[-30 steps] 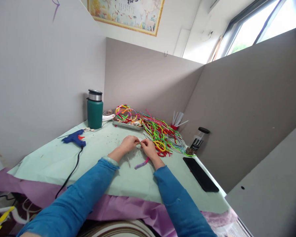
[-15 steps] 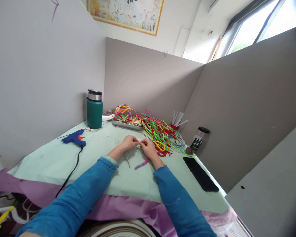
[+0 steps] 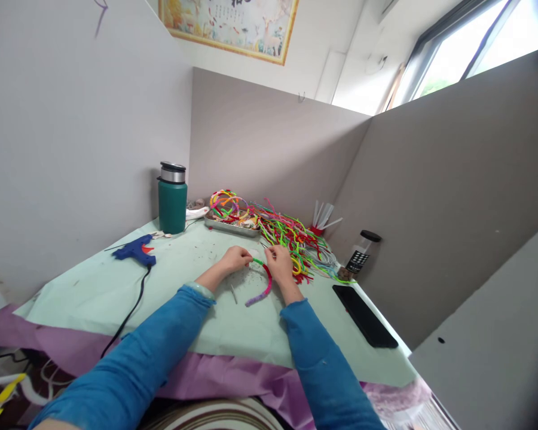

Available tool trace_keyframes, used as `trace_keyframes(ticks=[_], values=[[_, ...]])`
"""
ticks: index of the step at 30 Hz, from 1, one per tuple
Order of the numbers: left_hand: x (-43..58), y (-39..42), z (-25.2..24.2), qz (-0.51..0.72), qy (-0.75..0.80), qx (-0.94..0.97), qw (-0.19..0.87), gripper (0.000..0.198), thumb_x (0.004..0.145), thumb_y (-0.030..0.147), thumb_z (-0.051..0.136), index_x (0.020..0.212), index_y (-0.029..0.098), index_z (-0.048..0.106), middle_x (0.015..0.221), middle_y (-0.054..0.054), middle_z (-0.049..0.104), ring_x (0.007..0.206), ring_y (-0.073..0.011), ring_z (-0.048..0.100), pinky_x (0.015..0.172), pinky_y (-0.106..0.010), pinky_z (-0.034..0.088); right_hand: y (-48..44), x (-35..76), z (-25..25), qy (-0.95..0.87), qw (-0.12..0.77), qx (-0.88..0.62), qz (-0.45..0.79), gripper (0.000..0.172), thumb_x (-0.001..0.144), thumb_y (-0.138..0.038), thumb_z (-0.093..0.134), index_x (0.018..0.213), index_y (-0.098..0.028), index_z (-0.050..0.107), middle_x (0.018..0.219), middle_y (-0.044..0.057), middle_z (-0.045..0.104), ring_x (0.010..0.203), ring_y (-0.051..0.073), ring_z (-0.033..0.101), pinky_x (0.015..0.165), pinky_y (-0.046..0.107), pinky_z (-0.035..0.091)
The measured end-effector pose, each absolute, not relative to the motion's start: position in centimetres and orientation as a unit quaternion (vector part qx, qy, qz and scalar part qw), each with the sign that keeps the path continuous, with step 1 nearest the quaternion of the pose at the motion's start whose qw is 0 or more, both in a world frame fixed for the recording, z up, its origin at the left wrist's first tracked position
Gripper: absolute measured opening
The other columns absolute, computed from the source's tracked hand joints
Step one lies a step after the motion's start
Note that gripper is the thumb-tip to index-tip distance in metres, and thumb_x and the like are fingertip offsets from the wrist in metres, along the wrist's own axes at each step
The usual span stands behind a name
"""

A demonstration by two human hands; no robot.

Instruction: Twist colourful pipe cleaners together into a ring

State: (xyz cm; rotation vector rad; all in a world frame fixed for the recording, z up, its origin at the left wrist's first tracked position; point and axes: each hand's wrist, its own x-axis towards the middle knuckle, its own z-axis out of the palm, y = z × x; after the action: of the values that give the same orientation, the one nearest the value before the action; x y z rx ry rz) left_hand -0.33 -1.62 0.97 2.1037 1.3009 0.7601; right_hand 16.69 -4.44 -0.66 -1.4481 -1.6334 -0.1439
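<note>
My left hand (image 3: 237, 258) is closed in a pinch on the green end of a curved strip of fuzzy pipe cleaner (image 3: 268, 280). The strip runs from green through red and pink to a purple end, which rests on the table. My right hand (image 3: 278, 263) is just to the right of the strip, its fingers pinched together. A thin dark tip shows by those fingers; what they hold is too small to make out. A short thin grey stick (image 3: 234, 294) lies on the table below my left hand.
Behind my hands lie a heap of coloured pipe cleaners (image 3: 287, 233) and a metal tray (image 3: 233, 228) of finished-looking loops. At left are a blue glue gun (image 3: 137, 251) with its cord and a green bottle (image 3: 172, 206). A black phone-like slab (image 3: 364, 315) and a jar (image 3: 362, 257) are at right.
My right hand has moved a little right and up, away from my left hand. The strip's green and red part now shows between them. My left hand has stayed in place.
</note>
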Motion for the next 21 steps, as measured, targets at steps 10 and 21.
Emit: trace_keyframes(ticks=[10,21], values=[[-0.3,-0.6,-0.1,0.265,0.49,0.781,0.283,0.03,0.069,0.038,0.056,0.071,0.012,0.071,0.055,-0.001,0.059,0.051,-0.0109,0.045,0.053,-0.023,0.032,-3.7,22.3,-1.4,-0.516,0.319,-0.793,-0.054,0.039,0.083,-0.041,0.04,0.094,-0.016,0.068,0.101,0.017,0.061,0.1,0.031,0.046,0.083,0.045,0.03],[-0.5,-0.7,0.0,0.234,0.485,0.814,0.22,0.027,0.071,0.031,0.052,0.078,0.014,0.072,0.066,-0.003,0.066,0.059,-0.0125,0.052,0.056,-0.022,0.033,-3.7,22.5,0.4,-0.501,0.635,-0.588,0.003,0.046,0.081,-0.046,0.038,0.096,-0.012,0.065,0.097,0.013,0.065,0.089,0.022,0.055,0.077,0.033,0.041]])
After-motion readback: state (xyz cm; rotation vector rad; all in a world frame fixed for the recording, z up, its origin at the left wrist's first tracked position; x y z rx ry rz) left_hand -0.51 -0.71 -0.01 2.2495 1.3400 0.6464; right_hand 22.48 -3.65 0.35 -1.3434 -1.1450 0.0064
